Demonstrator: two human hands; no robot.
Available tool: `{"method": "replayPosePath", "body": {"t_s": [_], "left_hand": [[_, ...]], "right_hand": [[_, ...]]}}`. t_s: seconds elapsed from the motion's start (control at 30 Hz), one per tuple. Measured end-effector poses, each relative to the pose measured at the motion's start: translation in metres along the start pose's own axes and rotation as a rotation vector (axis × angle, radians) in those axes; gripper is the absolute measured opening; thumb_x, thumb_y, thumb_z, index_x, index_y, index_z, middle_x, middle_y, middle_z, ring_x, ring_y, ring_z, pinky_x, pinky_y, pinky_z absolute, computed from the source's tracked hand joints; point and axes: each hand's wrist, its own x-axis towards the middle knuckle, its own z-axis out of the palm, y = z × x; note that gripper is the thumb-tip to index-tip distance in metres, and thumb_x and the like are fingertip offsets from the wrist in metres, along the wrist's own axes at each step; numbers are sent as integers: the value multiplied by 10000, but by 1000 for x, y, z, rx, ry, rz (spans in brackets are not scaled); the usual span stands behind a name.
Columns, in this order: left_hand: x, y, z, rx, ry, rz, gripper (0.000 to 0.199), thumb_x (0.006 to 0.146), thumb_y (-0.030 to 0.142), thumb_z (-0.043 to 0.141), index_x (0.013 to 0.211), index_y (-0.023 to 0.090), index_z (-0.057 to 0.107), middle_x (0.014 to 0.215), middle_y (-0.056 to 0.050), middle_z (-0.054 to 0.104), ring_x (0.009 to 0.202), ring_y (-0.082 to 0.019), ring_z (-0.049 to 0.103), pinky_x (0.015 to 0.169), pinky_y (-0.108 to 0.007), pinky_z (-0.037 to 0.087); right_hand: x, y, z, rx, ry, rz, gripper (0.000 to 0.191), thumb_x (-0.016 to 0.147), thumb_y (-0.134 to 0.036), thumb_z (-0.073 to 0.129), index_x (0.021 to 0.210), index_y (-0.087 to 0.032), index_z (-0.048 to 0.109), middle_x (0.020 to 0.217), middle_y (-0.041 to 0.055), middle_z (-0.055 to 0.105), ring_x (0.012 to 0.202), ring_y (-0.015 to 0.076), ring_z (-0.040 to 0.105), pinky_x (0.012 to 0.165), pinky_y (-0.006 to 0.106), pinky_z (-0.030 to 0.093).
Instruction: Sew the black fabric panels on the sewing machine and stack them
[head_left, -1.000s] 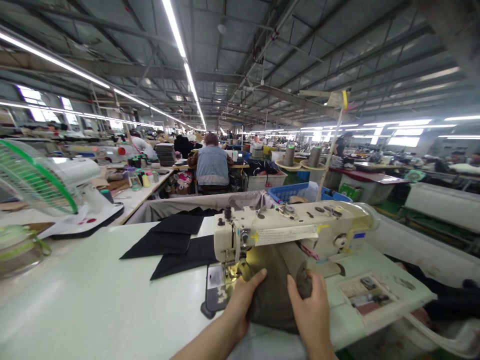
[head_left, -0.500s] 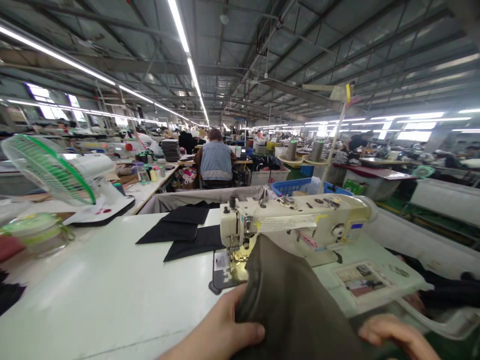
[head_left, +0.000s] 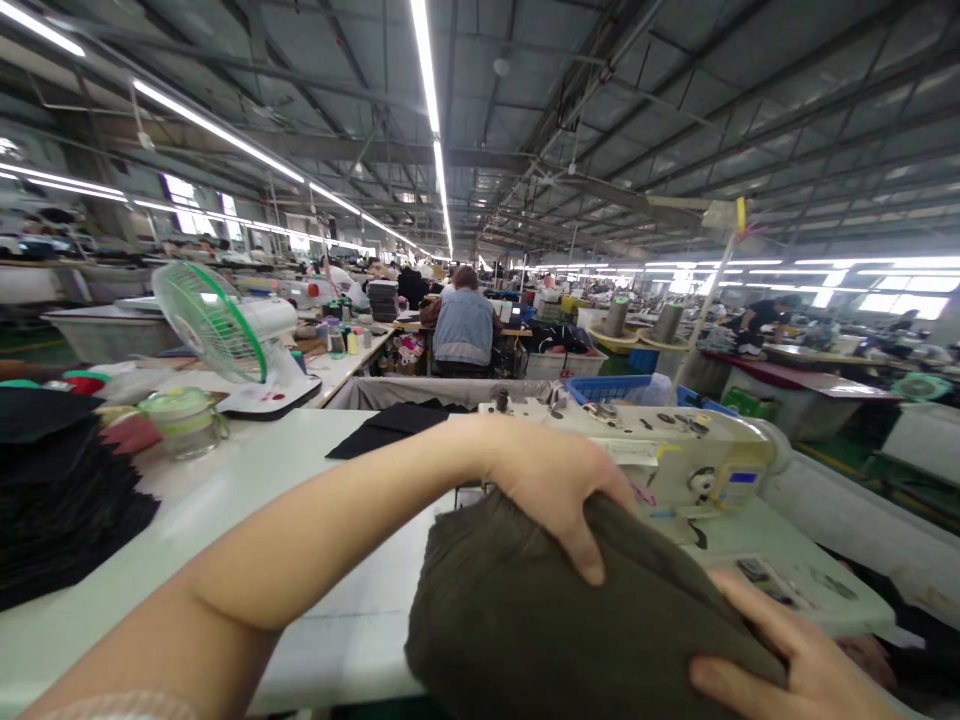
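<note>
A dark olive piece of fabric (head_left: 540, 620) is held up in front of me, before the sewing machine (head_left: 675, 430). My left hand (head_left: 551, 480) reaches across from the left and grips its upper edge, thumb on the near side and fingers behind. On the right, my right hand (head_left: 787, 650) pinches the cloth's right edge, with the thumb in front. The fabric and my left hand hide the machine's needle area. Black cut pieces (head_left: 390, 428) lie on the pale table (head_left: 330, 570) behind my left forearm.
A stack of black fabric (head_left: 60, 500) stands at the left. Near it are a lidded clear jar (head_left: 184, 420) and a white-and-green fan (head_left: 225, 330). A blue basket (head_left: 607, 388) sits behind the machine. A person in a denim vest (head_left: 463, 325) sits ahead, facing away.
My left hand has moved from the cloth's lower left edge to its top. The cloth has turned and spread wider. My right hand has closed on its right edge. The view has swung left.
</note>
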Motion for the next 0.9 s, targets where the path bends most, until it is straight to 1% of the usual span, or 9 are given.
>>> {"method": "replayPosePath", "body": {"t_s": [0.1, 0.17, 0.27, 0.33, 0.4, 0.5, 0.67, 0.8, 0.9], "left_hand": [[13, -28, 3, -110, 250, -123, 636, 775, 525, 782, 1318, 229, 635, 1227, -26, 704, 1058, -230, 671, 916, -290, 477], [23, -54, 30, -296, 351, -280, 678, 873, 651, 602, 1388, 211, 570, 1285, -59, 680, 1132, -249, 648, 976, -316, 465], [35, -96, 95, -480, 335, -568, 706, 931, 720, 402, 1297, 155, 618, 1337, -124, 651, 1229, -297, 602, 1057, -360, 424], [39, -119, 136, -495, 282, -654, 787, 858, 724, 527, 1316, 88, 588, 1373, -221, 607, 1268, -394, 565, 1067, -462, 413], [39, -135, 160, -536, 217, -674, 795, 756, 723, 655, 1236, 90, 638, 1311, -235, 645, 1222, -425, 596, 1023, -485, 453], [36, -145, 160, -667, 123, -597, 711, 681, 710, 724, 1118, 150, 703, 1187, -159, 728, 1123, -371, 678, 922, -420, 542], [40, -141, 132, -783, 76, -349, 659, 658, 512, 807, 1241, 242, 660, 1204, -28, 744, 1081, -252, 715, 850, -297, 583], [59, -142, 137, -472, 154, -492, 434, 720, 404, 792, 1085, 180, 718, 1086, -66, 772, 1015, -270, 726, 832, -322, 572], [71, -138, 144, -312, 202, -590, 369, 710, 367, 811, 1001, 159, 719, 1088, -110, 763, 1042, -308, 706, 870, -352, 545]], "right_hand": [[-1, 24, 13, 323, 19, 271, 648, 674, -541, 833, 1246, -258, 722, 1258, 81, 724, 1165, 355, 673, 953, 389, 570], [-6, 45, 33, 589, -30, 408, 715, 701, -577, 808, 1317, -242, 667, 1277, 105, 712, 1153, 351, 678, 970, 448, 551], [-16, 76, 66, 737, -48, 536, 689, 703, -577, 813, 1276, -218, 682, 1223, 102, 737, 1134, 345, 688, 1013, 476, 514], [-23, 92, 81, 753, -73, 549, 654, 705, -557, 825, 1243, -208, 696, 1215, 94, 740, 1151, 340, 679, 1045, 473, 491], [-29, 103, 87, 757, -79, 540, 631, 724, -541, 823, 1246, -211, 692, 1241, 87, 729, 1177, 334, 665, 1071, 473, 471], [-31, 108, 81, 776, -55, 497, 626, 721, -521, 837, 1250, -220, 689, 1277, 90, 713, 1198, 336, 651, 1087, 480, 457], [-22, 94, 69, 923, 31, 510, 655, 692, -488, 864, 1269, -240, 678, 1236, 100, 733, 1177, 348, 666, 1035, 489, 500], [-17, 88, 71, 970, 30, 656, 549, 719, -463, 856, 1183, -202, 719, 1122, 90, 774, 1095, 327, 714, 1031, 478, 511], [-29, 98, 73, 1005, 59, 780, 477, 745, -493, 840, 1098, -183, 755, 1089, 87, 783, 1094, 304, 718, 1050, 440, 503]]}}
